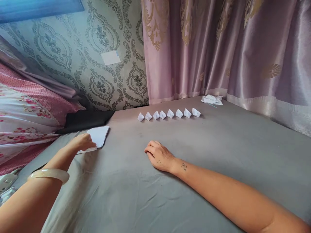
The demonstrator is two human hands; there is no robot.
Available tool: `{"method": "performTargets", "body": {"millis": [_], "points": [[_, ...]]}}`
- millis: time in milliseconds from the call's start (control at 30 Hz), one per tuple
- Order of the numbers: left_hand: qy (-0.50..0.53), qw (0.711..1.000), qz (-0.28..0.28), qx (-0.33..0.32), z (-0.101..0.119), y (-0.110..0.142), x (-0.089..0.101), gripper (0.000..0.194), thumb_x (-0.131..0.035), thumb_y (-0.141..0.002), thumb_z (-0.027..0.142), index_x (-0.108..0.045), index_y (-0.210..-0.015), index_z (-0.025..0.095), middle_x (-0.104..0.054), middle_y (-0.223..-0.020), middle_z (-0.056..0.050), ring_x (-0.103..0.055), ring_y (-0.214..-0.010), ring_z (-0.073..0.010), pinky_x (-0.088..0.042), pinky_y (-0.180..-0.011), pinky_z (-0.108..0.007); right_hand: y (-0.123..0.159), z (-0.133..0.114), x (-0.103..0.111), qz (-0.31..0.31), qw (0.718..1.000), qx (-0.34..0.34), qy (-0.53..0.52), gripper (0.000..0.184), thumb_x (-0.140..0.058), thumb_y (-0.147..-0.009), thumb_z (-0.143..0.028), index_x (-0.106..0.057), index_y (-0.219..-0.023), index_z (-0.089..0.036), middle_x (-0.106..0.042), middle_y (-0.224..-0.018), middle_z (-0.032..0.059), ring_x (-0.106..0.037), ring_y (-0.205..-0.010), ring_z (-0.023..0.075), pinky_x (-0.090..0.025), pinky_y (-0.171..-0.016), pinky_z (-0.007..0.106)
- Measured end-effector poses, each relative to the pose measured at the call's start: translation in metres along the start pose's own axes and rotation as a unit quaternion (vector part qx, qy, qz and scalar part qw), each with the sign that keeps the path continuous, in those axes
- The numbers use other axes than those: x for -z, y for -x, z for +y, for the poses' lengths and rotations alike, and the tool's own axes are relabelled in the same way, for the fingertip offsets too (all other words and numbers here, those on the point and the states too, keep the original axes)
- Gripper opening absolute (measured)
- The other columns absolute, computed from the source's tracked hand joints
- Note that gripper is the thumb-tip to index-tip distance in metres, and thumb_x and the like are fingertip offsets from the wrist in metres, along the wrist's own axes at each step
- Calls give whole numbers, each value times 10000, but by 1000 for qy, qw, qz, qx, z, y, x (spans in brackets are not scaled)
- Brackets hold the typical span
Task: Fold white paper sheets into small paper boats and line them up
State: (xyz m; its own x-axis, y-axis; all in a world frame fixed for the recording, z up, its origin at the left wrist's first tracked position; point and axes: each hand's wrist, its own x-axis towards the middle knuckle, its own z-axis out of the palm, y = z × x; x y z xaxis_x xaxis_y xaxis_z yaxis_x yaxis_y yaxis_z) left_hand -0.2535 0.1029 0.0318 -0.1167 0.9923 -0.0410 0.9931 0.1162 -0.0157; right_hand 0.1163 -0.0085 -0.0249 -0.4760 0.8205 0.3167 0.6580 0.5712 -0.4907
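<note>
My left hand [85, 142] is at the near edge of a stack of white paper [99, 135] on the left. Its fingers are closed at a white paper edge [89, 150] below them; the fingertips are partly hidden. My right hand [159, 155] rests on the grey cloth surface [136, 181], its fingers loosely curled together and nothing visible in them. Beyond it, several small folded white paper pieces, shaped like little boats, stand in a row, with one such paper piece [170, 114] near the middle.
At the back right lies a pile of white paper or tissue [212, 99] with a thin bluish stick [212, 105] by it. Pink curtains [184, 51] hang behind. A black cloth [85, 121] and floral fabric [26, 119] are at left, above a white power strip [8, 181].
</note>
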Motion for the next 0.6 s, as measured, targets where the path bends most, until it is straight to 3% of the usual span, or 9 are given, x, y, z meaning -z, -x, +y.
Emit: {"method": "performTargets", "body": {"millis": [167,267,367,500,600], "points": [[-58,998,6,8,2,11,0,181,-604,-645,325,-660,-739,181,-671,-805,-66,-580,-744,-221,-329,-566,-222,0,0,1,4,1000,1,2,234,-465,-885,-97,-679,-952,-164,-618,-1009,62,-545,-925,164,-448,-827,272],[-64,998,4,5,3,15,3,194,-581,-668,305,-665,-771,164,-683,-869,-105,-602,-806,-254,-368,-602,-244,-1,1,0,5,1000,1,3,229,-468,-886,-101,-679,-939,-171,-619,-1001,59,-549,-925,165,-450,-824,273],[-38,999,-4,-11,2,18,8,243,-558,-697,312,-671,-840,151,-696,-909,-96,-620,-837,-233,-423,-668,-249,-1,2,-1,7,1000,10,-3,220,-470,-894,-113,-677,-941,-170,-619,-995,61,-552,-931,167,-446,-853,281],[46,998,-3,-44,-1,28,17,565,-561,-669,353,-582,-1203,167,-649,-1138,-79,-623,-935,-212,-475,-754,-243,-3,3,-2,10,1000,13,-8,221,-462,-903,-119,-670,-961,-166,-620,-999,70,-553,-948,177,-438,-885,307],[96,988,-63,-99,1,35,20,779,-579,-634,413,-458,-1355,144,-611,-1198,-101,-620,-871,-209,-493,-739,-272,-5,3,-2,1,1000,1,-14,222,-460,-903,-126,-665,-967,-179,-618,-999,61,-554,-936,182,-451,-854,315]]}}
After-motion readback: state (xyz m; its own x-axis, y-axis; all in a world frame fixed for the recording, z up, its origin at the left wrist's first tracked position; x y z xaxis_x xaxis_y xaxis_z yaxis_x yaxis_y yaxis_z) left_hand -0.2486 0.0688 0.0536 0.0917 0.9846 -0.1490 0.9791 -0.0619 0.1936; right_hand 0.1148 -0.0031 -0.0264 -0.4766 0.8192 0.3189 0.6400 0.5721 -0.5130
